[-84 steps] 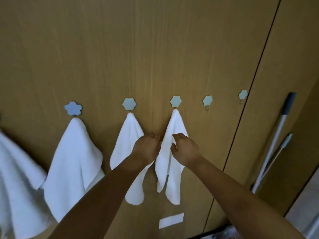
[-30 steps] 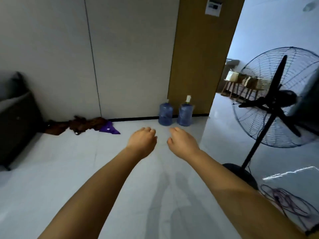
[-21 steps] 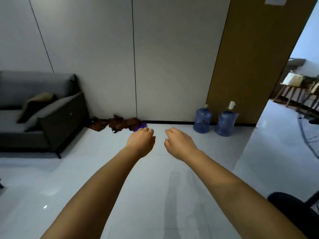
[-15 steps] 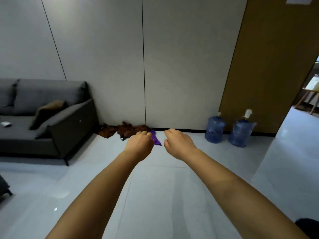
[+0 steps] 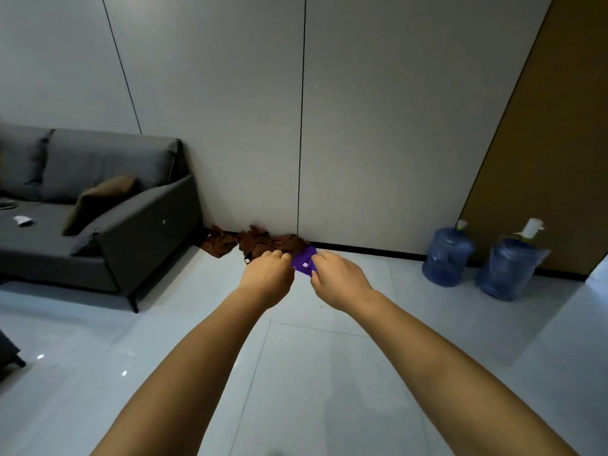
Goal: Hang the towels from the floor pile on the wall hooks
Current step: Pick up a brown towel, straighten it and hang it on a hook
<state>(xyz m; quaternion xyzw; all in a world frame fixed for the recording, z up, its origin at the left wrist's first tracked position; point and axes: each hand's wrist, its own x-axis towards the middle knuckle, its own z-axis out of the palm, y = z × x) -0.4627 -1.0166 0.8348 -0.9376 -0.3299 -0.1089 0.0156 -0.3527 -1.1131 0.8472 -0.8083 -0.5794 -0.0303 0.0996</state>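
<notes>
The left hand (image 5: 268, 278) and the right hand (image 5: 339, 279) are held out in front at chest height, close together, each with loosely curled fingers and nothing inside them. The pile of crumpled brown cloth towels (image 5: 253, 242) lies on the pale tiled floor (image 5: 296, 373) against the grey panel wall (image 5: 362, 126), at 12 o'clock from the hands and well apart from them. One purple towel with a small white label (image 5: 304, 260) lies at the right end of the pile and shows between the two hands.

The step in hand seems to be the approach to the pile. To do it well, I think the person should walk close and bend down before reaching. It is better to pinch only one towel by a corner or an edge, so the others stay on the floor. The purple one lies nearest and separate, so it looks the easiest to take. The dark grey fabric sofa (image 5: 98, 218) stands at 9 o'clock and two blue plastic water bottles (image 5: 477, 261) at 3 o'clock, both away from the path.
</notes>
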